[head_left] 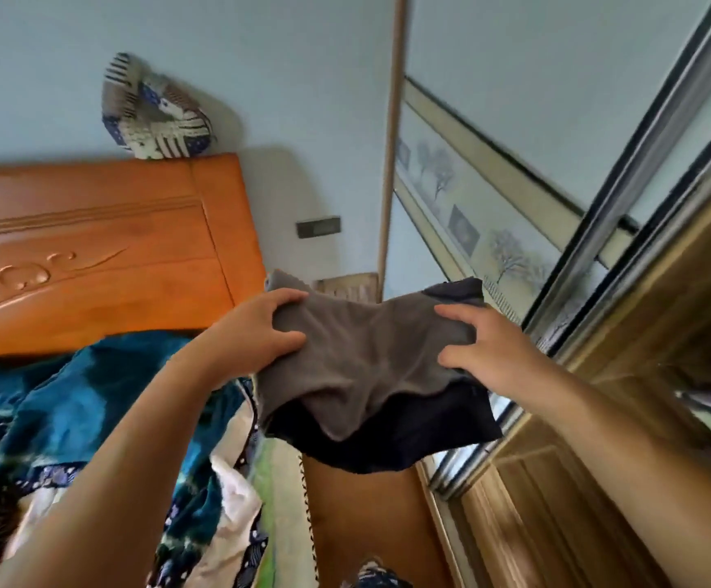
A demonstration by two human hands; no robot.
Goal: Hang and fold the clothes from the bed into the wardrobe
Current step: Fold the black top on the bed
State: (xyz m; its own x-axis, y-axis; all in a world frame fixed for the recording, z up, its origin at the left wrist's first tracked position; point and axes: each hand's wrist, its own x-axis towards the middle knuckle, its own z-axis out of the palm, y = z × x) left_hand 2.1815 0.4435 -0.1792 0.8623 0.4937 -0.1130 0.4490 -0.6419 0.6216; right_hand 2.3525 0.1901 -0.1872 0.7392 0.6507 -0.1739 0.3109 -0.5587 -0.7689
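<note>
**A:** Hands first?

**B:** Both are on one bundle (370,375). The left hand (256,333) grips its left edge, thumb pressed on top, fingers curled over the far side. The right hand (489,345) grips the right edge the same way. Neither is open; each is closed round cloth.

**A:** What is the bundle?

**B:** Two folded pieces, stacked. A grey garment (345,345) lies on top, sagging between the hands. A dark navy garment (421,435) sits under it, its near edge hanging below the grey. What kind of garments they are, I cannot tell.

**A:** Where is it?

**B:** In the air, clear of the bed (279,494). It is just right of the orange wooden headboard (91,248), level with its lower part.

**A:** And around it?

**B:** Below the headboard, a heap of clothes (91,418) lies on the bed. A teal cloth (91,388) is uppermost and a white cloth (235,502) lies nearer the person. On top of the headboard, at its right end, a patchwork cushion (154,112) leans on the pale blue wall. Right of the headboard is a dark switch plate (318,226) on that wall. Farther right is an upright pale wooden pole (392,142). Farthest right is the wardrobe (663,290), which has a sliding door (536,120) with a band of tree prints, metal rails (625,197) and an open wooden interior. The view there is blurred.
</note>
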